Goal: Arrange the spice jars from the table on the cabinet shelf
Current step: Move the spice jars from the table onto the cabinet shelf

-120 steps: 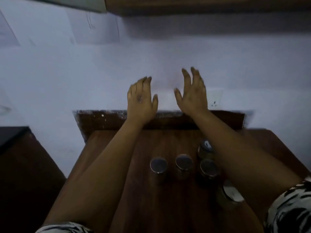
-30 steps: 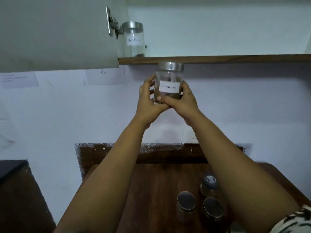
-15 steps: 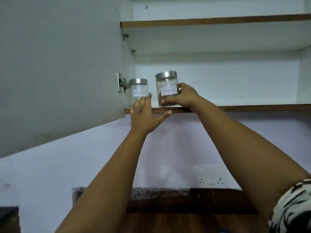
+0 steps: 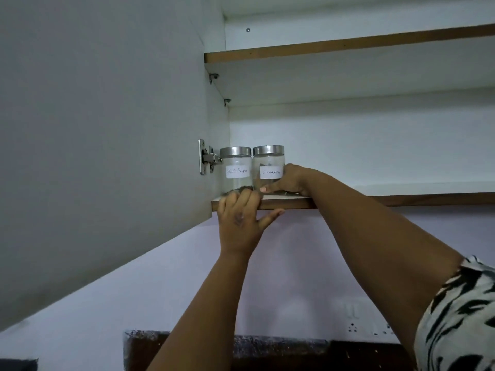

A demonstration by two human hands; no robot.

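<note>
Two glass spice jars with steel lids stand side by side at the left end of the lower cabinet shelf (image 4: 401,200). The left one is the black pepper jar (image 4: 235,170); the right one is the cinnamon jar (image 4: 269,167). My right hand (image 4: 290,180) wraps around the cinnamon jar's lower right side, with the jar resting on the shelf. My left hand (image 4: 241,220) rests on the shelf's front edge below the black pepper jar, fingers curled over the edge and thumb spread. The table and its other jars are out of view.
The open cabinet door (image 4: 107,129) hangs at the left with its hinge (image 4: 206,158) beside the black pepper jar. An upper shelf (image 4: 348,46) runs above. The lower shelf extends to the right of the jars. A wall socket (image 4: 369,328) sits low on the wall.
My right hand has set the cinnamon jar down on the shelf, close against the black pepper jar. My left hand rose to grip the shelf edge. The view tilted further up.
</note>
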